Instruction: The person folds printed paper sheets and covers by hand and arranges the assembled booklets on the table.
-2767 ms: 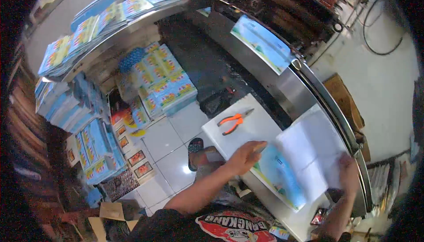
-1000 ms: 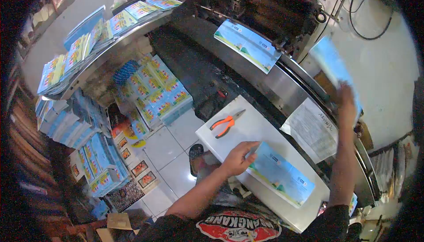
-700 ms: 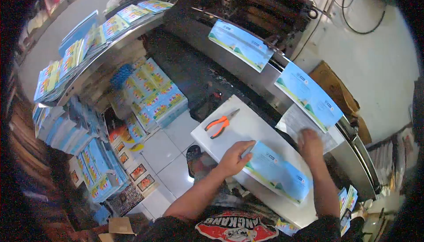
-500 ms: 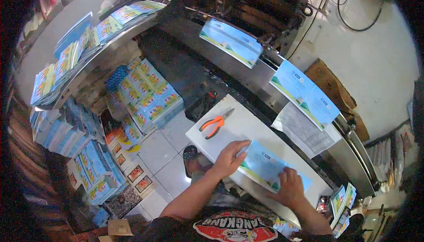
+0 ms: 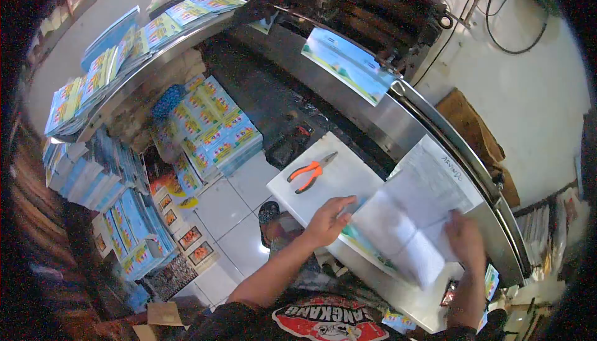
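A blurred sheet [image 5: 398, 223], its white side up, lies at an angle over a blue printed sheet [image 5: 364, 241] on a small white table [image 5: 298, 201]. My left hand [image 5: 329, 221] is at the left end of these sheets, with thumb and forefinger apart. My right hand [image 5: 465, 238] is smeared by motion at the white sheet's right edge; whether its fingers grip the paper cannot be made out. Orange-handled pliers [image 5: 312, 172] lie on the table to the left of the sheets.
Another blue printed sheet [image 5: 347, 66] rests against the machine's metal rail. A handwritten paper [image 5: 457, 173] lies on the machine's side. Stacks of printed sheets [image 5: 217, 129] stand on the tiled floor, and more sheets [image 5: 99, 80] line a shelf at upper left.
The blue sheet on the rail above the handwritten paper is gone from there. A white-side-up sheet now covers part of the table's sheet. My right hand has moved right and up.
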`<state>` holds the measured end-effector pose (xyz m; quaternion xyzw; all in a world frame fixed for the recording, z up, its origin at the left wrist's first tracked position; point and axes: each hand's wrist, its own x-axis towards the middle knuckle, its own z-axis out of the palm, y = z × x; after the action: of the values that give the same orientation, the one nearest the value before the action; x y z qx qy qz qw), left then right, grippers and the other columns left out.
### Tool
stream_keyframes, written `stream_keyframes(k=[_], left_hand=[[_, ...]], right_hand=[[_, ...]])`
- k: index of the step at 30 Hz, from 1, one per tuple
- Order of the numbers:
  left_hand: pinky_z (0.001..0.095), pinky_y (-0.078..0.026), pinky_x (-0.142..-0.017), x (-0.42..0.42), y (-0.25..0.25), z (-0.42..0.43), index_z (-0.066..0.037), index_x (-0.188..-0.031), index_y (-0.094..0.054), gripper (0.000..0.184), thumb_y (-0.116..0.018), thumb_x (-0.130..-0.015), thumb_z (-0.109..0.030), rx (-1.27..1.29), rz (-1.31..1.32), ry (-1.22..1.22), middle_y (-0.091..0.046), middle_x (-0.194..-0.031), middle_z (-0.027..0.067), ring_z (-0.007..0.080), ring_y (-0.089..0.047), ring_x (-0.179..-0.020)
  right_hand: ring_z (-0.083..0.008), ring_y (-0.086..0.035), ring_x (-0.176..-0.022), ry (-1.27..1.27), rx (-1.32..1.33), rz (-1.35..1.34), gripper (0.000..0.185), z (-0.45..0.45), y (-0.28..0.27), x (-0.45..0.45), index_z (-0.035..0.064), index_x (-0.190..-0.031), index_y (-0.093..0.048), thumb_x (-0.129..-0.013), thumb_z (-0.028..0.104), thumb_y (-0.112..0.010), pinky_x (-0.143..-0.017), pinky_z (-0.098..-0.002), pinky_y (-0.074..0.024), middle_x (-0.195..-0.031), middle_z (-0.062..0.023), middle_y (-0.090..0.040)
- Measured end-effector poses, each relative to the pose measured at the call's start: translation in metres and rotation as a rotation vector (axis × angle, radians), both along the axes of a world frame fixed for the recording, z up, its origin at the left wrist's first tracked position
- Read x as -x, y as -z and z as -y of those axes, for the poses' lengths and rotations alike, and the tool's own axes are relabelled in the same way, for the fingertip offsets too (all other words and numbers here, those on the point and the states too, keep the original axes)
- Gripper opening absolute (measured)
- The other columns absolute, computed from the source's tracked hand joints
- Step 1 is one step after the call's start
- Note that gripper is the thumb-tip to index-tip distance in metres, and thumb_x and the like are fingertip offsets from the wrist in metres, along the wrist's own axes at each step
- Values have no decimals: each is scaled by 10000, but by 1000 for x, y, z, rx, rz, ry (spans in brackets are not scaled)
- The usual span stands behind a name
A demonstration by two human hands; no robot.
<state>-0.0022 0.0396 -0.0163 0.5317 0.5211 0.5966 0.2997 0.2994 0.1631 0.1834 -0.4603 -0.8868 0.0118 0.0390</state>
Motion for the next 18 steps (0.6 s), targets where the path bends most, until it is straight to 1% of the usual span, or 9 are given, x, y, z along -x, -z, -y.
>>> stream_keyframes(k=[1,5,7,10,11,13,14,16,18], left_hand=[[393,-414,-1002,1,0,-2,-35,-1308,-535,491,-465,-986,-399,-5,0,-7,-580,-1256,169,312,-557,-1171],[403,-416,-1013,0,0,0,-43,-1317,-526,447,-473,-983,-336,-47,-52,-15,-575,-1260,173,334,-554,-1176],[408,-418,-1015,1,-2,0,-43,-1318,-524,433,-480,-977,-307,-33,-54,-7,-575,-1259,175,339,-552,-1177],[411,-425,-1010,1,-1,-1,-44,-1311,-530,402,-513,-937,-189,-35,-93,-8,-575,-1260,179,339,-554,-1173],[409,-425,-1011,1,0,-1,-46,-1311,-531,411,-516,-910,-137,-18,-100,-6,-575,-1261,180,341,-554,-1172],[407,-425,-1013,0,0,0,-48,-1310,-532,429,-520,-883,-86,-2,-111,-9,-574,-1261,182,343,-554,-1172],[408,-431,-991,-1,0,0,-45,-1316,-521,420,-540,-909,-147,-10,-114,-10,-577,-1239,183,348,-553,-1147],[409,-438,-969,1,0,0,-41,-1322,-510,425,-561,-936,-209,-18,-117,-12,-579,-1217,183,353,-551,-1122],[397,-426,-1009,-2,0,-1,-36,-1310,-531,429,-513,-886,-97,-24,-188,-39,-583,-1247,180,337,-555,-1166]], right_hand=[[-422,-654,-781,0,-191,-27,311,-16,-1,-9,68,-1177,-625,-889,147,-537,-682,-510,-515,-827,-247,-661],[-264,-556,-1220,312,-294,-244,390,-92,-75,4,106,-1322,-552,-942,66,-474,-970,-385,-454,-1366,-185,-525],[-333,-574,-1177,101,-674,-397,495,-109,-84,33,130,-1327,-558,-855,-2,-483,-975,-399,-475,-1343,-161,-553],[-314,-534,-1232,50,-747,-212,499,-151,-51,56,139,-1350,-529,-871,5,-482,-1010,-390,-451,-1413,-144,-492],[-318,-520,-1245,66,-714,-144,489,-171,-20,58,158,-1351,-525,-877,39,-518,-1011,-390,-451,-1414,-117,-494],[-315,-533,-1235,188,-326,-99,477,-143,11,90,167,-1356,-512,-889,71,-500,-978,-402,-482,-1396,-112,-510],[-322,-537,-1232,-52,-487,-11,479,-153,53,77,141,-1358,-501,-884,71,-498,-953,-411,-503,-1391,-129,-512],[-354,-562,-1188,-140,-489,-45,440,-119,71,83,99,-1298,-541,-861,53,-518,-929,-407,-521,-1378,-153,-514],[-387,-638,-990,-43,-272,-109,287,-103,98,71,93,-1130,-631,-881,112,-489,-818,-469,-529,-1126,-207,-641]])
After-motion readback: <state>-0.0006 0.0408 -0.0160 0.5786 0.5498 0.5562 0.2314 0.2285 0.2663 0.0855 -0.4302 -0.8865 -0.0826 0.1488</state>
